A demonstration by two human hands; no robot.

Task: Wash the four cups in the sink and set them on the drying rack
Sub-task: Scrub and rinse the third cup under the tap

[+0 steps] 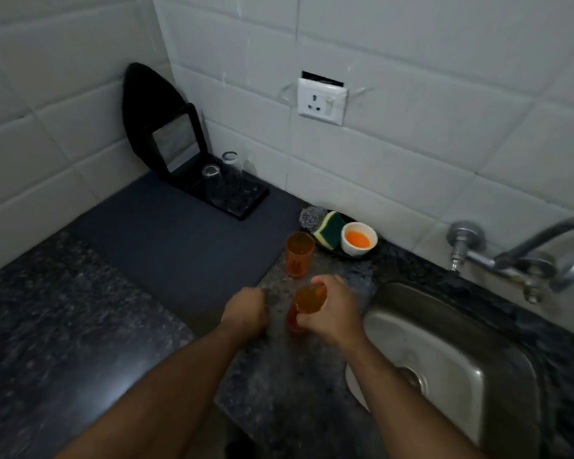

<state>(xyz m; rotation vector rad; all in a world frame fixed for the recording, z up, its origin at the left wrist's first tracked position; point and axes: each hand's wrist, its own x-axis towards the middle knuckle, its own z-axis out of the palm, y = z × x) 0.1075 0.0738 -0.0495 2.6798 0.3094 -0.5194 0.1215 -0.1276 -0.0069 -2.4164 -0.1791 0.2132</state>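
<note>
Head view: right hand (332,309) clamps the translucent orange plastic cup (307,304) upright at the worktop's sink edge; the black drying rack (246,202) lies far-left; left hand (246,311) curls empty.

Dim, greyish light fills the scene, the tiled wall (411,54) brightest. Soft blur covers everything; tile lines bow at the edges. A faint sheen lies on the sink (451,352).

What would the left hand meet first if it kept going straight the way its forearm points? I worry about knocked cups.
Probably the upright orange cup on the counter, just ahead and slightly right of the left hand. Depth is unclear, so it might pass beside it onto the dark mat.
</note>
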